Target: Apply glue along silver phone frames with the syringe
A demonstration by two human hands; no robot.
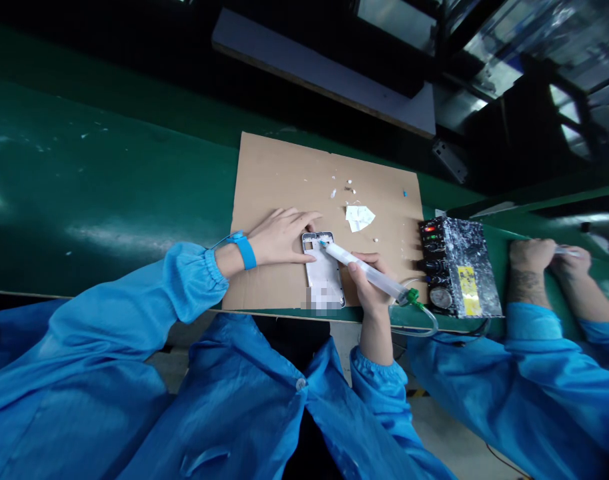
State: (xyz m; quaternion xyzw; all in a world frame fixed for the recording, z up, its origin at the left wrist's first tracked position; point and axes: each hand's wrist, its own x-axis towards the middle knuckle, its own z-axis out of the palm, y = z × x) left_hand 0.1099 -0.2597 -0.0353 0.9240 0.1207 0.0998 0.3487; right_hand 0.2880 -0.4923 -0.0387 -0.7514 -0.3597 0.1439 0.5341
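Note:
A pale phone housing [323, 272] with a dark rim lies on a cardboard sheet [274, 180]. My left hand [283, 239] wears a blue wrist strap and rests on the cardboard, fingers apart, its thumb touching the housing's left edge. In my right hand [369, 283] is a dispensing syringe [367, 272] with a white barrel, slanting up to the left. Its blue needle tip [323, 243] is at the top part of the housing. A green cap [411, 297] joins the syringe's rear end to a clear hose [431, 323].
A paint-spattered dispenser box [464, 267] with a gauge stands right of the cardboard. A crumpled white paper [359, 217] and several white bits lie behind the housing. Further right are a co-worker's hands [531, 257] on the green bench [159, 173]. A shelf [324, 73] runs behind.

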